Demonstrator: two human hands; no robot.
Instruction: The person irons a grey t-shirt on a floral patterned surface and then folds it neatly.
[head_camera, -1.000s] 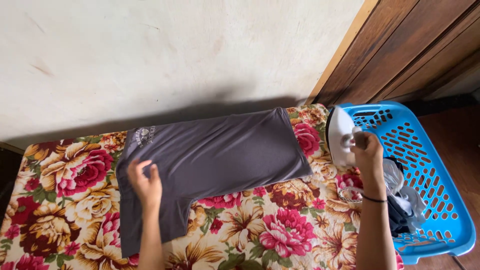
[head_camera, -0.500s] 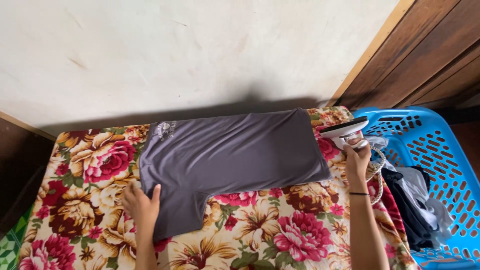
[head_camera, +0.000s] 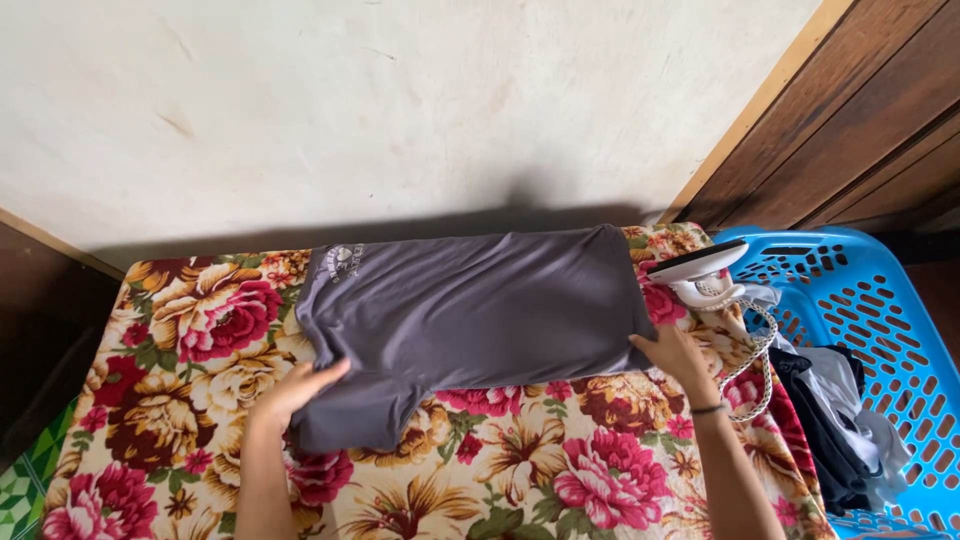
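A grey shirt (head_camera: 470, 310) lies flat on a flowery cloth (head_camera: 560, 470) that covers the board. The shirt's far edge runs close along the pale wall (head_camera: 400, 100). Its near edge leaves a wide strip of flowers free in front. One sleeve hangs down toward the near left.

The left hand (head_camera: 290, 392) rests on the shirt near that sleeve. Its fingers are spread out flat and it holds nothing. The right hand (head_camera: 675, 352) touches the right edge of the shirt, near the lower corner. It is open too, with the fingers stretched out and nothing in them.

A white iron (head_camera: 700, 272) stands just past the right end of the shirt, close to the right hand but not touching it. Its twisted cord (head_camera: 757, 345) hangs down beside it. To the right of the board sits a blue basket (head_camera: 860, 290) with holes in its walls. Dark and light clothes (head_camera: 830, 410) lie in it. A brown wooden door (head_camera: 860, 110) stands behind the basket. There is little room at the right end and much more open room on the left and in front.

Half a second ago the right hand was gripping the iron. Now it has let go, and the iron stands alone. The left hand lay lower on the sleeve before, and now it is a bit higher and more to the right.
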